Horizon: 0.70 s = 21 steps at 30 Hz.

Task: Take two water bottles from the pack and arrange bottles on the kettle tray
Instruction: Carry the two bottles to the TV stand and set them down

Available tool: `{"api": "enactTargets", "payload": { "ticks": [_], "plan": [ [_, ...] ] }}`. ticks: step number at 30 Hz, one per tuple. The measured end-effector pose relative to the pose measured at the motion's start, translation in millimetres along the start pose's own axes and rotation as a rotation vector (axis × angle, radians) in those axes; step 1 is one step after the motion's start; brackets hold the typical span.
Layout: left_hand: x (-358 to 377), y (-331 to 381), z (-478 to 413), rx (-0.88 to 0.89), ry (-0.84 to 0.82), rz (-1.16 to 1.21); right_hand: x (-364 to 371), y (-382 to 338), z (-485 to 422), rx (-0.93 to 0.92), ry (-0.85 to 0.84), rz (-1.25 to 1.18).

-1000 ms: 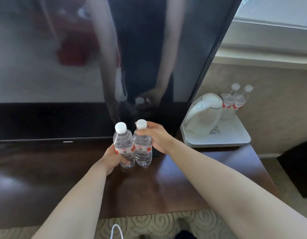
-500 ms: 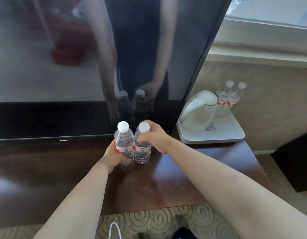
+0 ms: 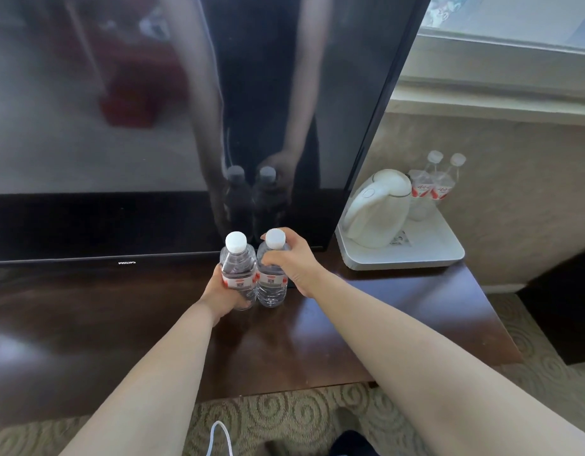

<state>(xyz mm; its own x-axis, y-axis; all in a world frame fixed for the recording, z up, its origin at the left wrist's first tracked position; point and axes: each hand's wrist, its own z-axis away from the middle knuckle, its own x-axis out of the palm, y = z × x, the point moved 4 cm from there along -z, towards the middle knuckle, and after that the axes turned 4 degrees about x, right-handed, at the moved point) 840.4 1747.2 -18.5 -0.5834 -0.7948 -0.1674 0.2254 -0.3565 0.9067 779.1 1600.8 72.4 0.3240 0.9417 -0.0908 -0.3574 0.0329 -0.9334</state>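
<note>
Two clear water bottles with white caps and red-and-white labels stand side by side on the dark wooden desk [image 3: 399,311], just in front of the television. My left hand [image 3: 223,292] wraps the lower body of the left bottle [image 3: 237,268]. My right hand [image 3: 296,261] grips the right bottle [image 3: 272,284] around its shoulder, below the cap. At the desk's far right corner sits the white kettle tray [image 3: 426,250], holding a white kettle [image 3: 378,209] and two more bottles [image 3: 432,189] behind it.
A large black television [image 3: 120,126] fills the back and reflects my arms and the bottles. A beige wall and a window sill rise behind the tray. Patterned carpet lies below the desk's front edge, with a white cable near my feet.
Both hands keep the same hold on the two bottles. The bottles now rest upright on the desk, and the view has shifted slightly so the tray appears a little further left.
</note>
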Motion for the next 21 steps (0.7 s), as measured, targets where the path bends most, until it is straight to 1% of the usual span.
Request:
{"api": "enactTargets", "payload": {
  "ticks": [4,7,9,10,11,12,13,14,15,16,17,19,21],
  "plan": [
    [3,-4,1,-0.05,0.102,-0.016,-4,8,3,0.005,-0.013,-0.06],
    [7,-18,12,-0.226,0.246,-0.081,-9,16,7,0.013,0.004,-0.087],
    [15,-23,22,-0.38,0.275,-0.138,-12,20,8,0.013,-0.001,-0.106],
    [21,-25,26,-0.464,0.242,-0.156,-15,22,8,0.019,-0.005,-0.105],
    [30,-26,31,-0.539,0.174,-0.185,-19,24,9,0.028,-0.011,-0.092],
    [40,-26,37,-0.605,0.067,-0.225,-24,26,10,0.041,-0.016,-0.071],
    [51,-25,41,-0.656,-0.075,-0.274,-30,28,11,0.06,-0.021,-0.044],
    [64,-24,44,-0.675,-0.215,-0.329,-37,30,12,0.085,-0.027,-0.015],
    [77,-21,45,-0.668,-0.329,-0.384,-46,32,14,0.113,-0.034,0.012],
    [92,-16,45,-0.634,-0.4,-0.417,-55,34,16,0.139,-0.038,0.035],
    [107,-11,42,-0.573,-0.43,-0.427,-66,36,18,0.161,-0.036,0.049],
    [137,2,33,-0.431,-0.423,-0.401,-89,40,23,0.181,0.001,0.056],
    [161,17,24,-0.259,-0.367,-0.408,-116,44,28,0.174,0.065,0.064]
  ]
}}
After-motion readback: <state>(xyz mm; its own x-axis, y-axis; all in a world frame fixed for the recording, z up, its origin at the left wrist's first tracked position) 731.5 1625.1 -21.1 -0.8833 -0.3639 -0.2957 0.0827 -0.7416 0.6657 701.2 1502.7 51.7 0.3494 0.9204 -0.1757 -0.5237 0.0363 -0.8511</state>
